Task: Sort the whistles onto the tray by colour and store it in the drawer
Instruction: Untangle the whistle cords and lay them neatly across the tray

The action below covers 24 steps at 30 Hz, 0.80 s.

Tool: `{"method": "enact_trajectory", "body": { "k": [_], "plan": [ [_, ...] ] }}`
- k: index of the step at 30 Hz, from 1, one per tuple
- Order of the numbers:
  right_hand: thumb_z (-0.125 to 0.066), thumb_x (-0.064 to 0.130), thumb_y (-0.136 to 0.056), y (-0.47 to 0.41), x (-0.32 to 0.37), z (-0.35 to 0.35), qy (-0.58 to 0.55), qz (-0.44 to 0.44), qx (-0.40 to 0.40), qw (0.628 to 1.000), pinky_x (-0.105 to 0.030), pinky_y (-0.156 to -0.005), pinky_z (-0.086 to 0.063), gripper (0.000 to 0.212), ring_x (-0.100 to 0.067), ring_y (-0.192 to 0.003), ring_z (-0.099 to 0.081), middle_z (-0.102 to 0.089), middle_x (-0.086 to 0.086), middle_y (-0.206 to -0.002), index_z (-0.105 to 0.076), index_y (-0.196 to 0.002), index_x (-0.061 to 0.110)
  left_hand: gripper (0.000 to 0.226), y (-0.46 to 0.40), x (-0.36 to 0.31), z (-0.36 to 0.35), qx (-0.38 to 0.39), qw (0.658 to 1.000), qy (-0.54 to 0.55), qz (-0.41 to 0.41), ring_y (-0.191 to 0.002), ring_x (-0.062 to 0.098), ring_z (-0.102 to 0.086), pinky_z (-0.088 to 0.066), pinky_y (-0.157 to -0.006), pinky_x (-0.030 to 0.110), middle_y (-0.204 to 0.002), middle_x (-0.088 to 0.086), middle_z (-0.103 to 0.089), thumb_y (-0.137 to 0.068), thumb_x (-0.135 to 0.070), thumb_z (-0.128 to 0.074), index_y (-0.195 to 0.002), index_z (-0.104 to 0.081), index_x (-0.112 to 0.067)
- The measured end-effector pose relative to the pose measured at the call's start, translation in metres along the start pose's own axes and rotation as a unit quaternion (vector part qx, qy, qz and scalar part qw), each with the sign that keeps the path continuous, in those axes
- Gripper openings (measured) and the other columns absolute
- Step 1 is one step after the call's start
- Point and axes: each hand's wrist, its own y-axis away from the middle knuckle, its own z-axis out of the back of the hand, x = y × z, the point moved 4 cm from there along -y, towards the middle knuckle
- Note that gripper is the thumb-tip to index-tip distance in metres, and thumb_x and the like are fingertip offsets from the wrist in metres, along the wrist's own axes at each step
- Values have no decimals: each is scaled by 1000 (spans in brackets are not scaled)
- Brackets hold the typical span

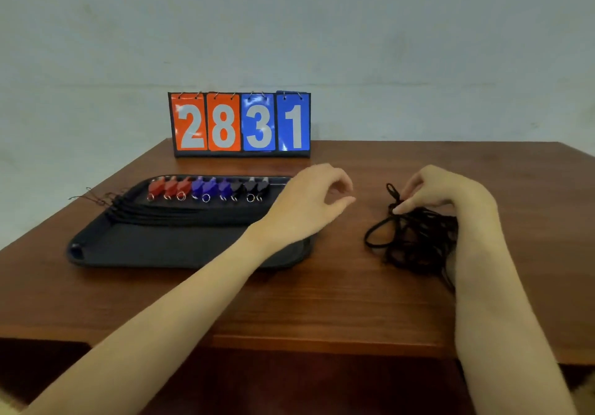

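Red (170,186), blue (211,187) and black whistles (256,186); black tray (161,247); brown table (322,302)

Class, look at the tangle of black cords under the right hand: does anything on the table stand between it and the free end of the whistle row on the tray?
Yes. The left hand hovers over the tray's right end, directly between the cord tangle and the row's free end. Otherwise only bare table lies between them.

Only readable stuff here is on the flip scoreboard (240,124) at the back edge of the worktop (322,302): white digits 2 and 8 on orange cards, then 3 and 1 on blue (so 28–31). No other lettering anywhere.
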Motion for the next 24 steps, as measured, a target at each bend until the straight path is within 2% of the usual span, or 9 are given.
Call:
{"method": "enact_trajectory", "body": {
  "k": [3,6,8,11,13,16,20,24],
  "plan": [
    [-80,18,-75,-2,-8,-4,-6,-20,20,1000,-31,-71,-48,25,-17,-84,-59,-64,-6,-100,-68,-95,11,22,2,-24,-33,109,993,12,-38,-82,5,-59,-52,-78,32,-91,-9,-64,-84,-38,-68,-99,-69,-23],
    [-78,11,-77,-9,-15,-8,-32,-30,-1,999,-37,-80,-54,18,-24,-94,-61,-66,-10,-102,-69,-92,8,28,5,-35,-57,181,981,-16,-64,-78,6,-55,-48,-71,26,-89,-10,-57,-84,-43,-67,-104,-67,-24],
    [-77,9,-77,-14,-18,-10,-63,-31,-22,997,-34,-73,-55,15,-25,-90,-63,-68,-12,-96,-70,-89,6,23,4,-34,-64,203,976,-35,-62,-79,7,-55,-48,-71,27,-91,-8,-57,-85,-42,-66,-102,-68,-25],
    [-78,10,-77,-18,-19,-10,-123,-11,-70,990,-24,-54,-46,11,-19,-71,-61,-66,-9,-78,-70,-83,4,13,-2,-25,-62,207,975,-64,-42,-77,6,-55,-49,-72,26,-92,-6,-62,-88,-31,-65,-96,-70,-23],
    [-78,11,-77,-21,-18,-5,-180,26,-132,974,-23,-57,-46,11,-16,-68,-62,-65,-5,-72,-70,-81,5,8,-9,-19,-56,199,975,-91,-30,-74,5,-54,-50,-73,25,-91,-6,-65,-89,-23,-63,-92,-70,-21],
    [-75,12,-80,-20,-16,2,-269,75,-197,940,-25,-64,-54,10,-11,-62,-66,-69,-8,-76,-68,-84,7,9,-21,-10,-46,142,980,-139,-21,-77,10,-54,-52,-76,33,-88,-6,-64,-88,-18,-60,-87,-69,-20],
    [-75,9,-80,-23,-18,5,-315,91,-211,921,-31,-74,-59,7,-19,-78,-69,-70,-10,-87,-69,-84,10,10,-30,1,-39,92,984,-150,13,-78,9,-56,-51,-74,28,-83,-11,-58,-88,-18,-61,-87,-69,-23],
    [-74,16,-80,-21,-21,10,-260,82,-274,922,-24,-77,-45,10,-12,-86,-61,-67,0,-86,-73,-89,11,8,-28,12,-41,76,988,-129,40,-76,8,-57,-49,-71,24,-84,-9,-62,-87,-20,-63,-88,-70,-23]
  ]
}}
